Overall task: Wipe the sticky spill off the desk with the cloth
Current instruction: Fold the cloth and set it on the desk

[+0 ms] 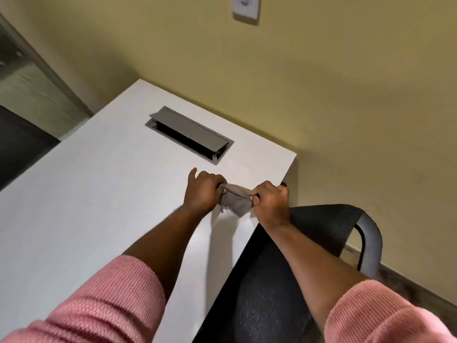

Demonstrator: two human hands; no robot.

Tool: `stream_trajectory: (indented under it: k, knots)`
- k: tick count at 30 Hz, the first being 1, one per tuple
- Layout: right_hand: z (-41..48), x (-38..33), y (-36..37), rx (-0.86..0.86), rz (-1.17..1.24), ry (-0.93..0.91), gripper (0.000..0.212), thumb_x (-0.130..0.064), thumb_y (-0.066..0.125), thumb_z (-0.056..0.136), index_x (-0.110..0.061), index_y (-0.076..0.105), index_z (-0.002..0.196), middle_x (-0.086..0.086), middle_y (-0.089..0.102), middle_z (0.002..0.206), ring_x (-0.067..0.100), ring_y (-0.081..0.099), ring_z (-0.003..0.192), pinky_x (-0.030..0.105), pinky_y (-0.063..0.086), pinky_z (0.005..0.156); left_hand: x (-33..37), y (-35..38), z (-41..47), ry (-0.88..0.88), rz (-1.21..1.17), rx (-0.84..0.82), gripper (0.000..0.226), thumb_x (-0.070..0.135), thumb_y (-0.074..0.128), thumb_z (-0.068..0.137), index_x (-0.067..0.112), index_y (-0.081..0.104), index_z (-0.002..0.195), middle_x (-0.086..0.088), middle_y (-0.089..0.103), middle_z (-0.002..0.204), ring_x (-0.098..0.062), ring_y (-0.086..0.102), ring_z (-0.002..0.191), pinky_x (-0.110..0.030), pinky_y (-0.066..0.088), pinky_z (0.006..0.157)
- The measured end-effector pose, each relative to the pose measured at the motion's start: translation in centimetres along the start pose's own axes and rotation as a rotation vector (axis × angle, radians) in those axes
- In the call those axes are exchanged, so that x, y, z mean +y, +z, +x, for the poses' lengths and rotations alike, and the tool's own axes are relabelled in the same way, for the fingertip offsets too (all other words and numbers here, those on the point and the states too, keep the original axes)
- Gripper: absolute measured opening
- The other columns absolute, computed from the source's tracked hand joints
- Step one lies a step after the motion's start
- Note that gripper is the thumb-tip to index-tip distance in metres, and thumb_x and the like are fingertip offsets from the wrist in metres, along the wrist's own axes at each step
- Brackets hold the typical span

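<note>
A small grey cloth (237,198) is stretched between both of my hands just above the white desk (99,194), near its right edge. My left hand (202,191) grips the cloth's left end, fingers curled around it. My right hand (269,200) pinches the right end, and a corner of the cloth hangs down between the two hands. I cannot make out any spill on the desk surface.
A grey cable hatch (189,134) with its lid raised is set into the desk just beyond my hands. A black mesh office chair (309,256) stands against the desk's right edge. A yellow wall with a white switch plate (246,7) runs behind the desk.
</note>
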State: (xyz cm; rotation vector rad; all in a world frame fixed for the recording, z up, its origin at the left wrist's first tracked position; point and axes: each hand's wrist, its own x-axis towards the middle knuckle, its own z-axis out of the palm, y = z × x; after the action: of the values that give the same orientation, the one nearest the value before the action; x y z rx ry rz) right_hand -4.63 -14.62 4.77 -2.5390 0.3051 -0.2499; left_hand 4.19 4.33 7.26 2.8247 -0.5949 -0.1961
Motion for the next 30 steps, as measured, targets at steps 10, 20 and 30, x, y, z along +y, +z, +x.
stream_trajectory:
  k: [10, 20, 30]
  knots:
    - [6.7, 5.1, 5.3, -0.128, -0.132, 0.122, 0.010, -0.012, 0.069, 0.095, -0.015, 0.076, 0.101, 0.006, 0.072, 0.105, 0.030, 0.068, 0.090, 0.043, 0.039, 0.091, -0.1, 7.5, 8.5, -0.081, -0.079, -0.047, 0.029, 0.021, 0.058, 0.094, 0.025, 0.073, 0.118, 0.003, 0.075, 0.115, -0.022, 0.058, 0.121, -0.048, 0.011, 0.125]
    - [8.3, 8.0, 8.0, -0.258, -0.189, 0.067, 0.041, -0.037, 0.056, 0.104, -0.016, 0.060, 0.139, 0.005, 0.058, 0.147, 0.028, 0.053, 0.135, 0.045, 0.034, 0.112, -1.4, 12.3, 9.6, -0.036, -0.082, -0.159, 0.065, 0.053, 0.043, 0.104, 0.027, 0.024, 0.161, -0.005, 0.020, 0.171, -0.027, 0.014, 0.159, -0.057, 0.010, 0.126]
    - [8.7, 7.5, 8.5, -0.428, -0.264, 0.041, 0.069, -0.055, 0.035, 0.107, -0.015, 0.026, 0.162, 0.009, 0.022, 0.172, 0.028, 0.020, 0.159, 0.057, 0.013, 0.127, -1.3, 11.9, 8.3, -0.067, -0.077, -0.217, 0.074, 0.067, 0.024, 0.103, 0.032, -0.002, 0.163, -0.002, -0.004, 0.174, -0.023, -0.008, 0.160, -0.056, -0.003, 0.127]
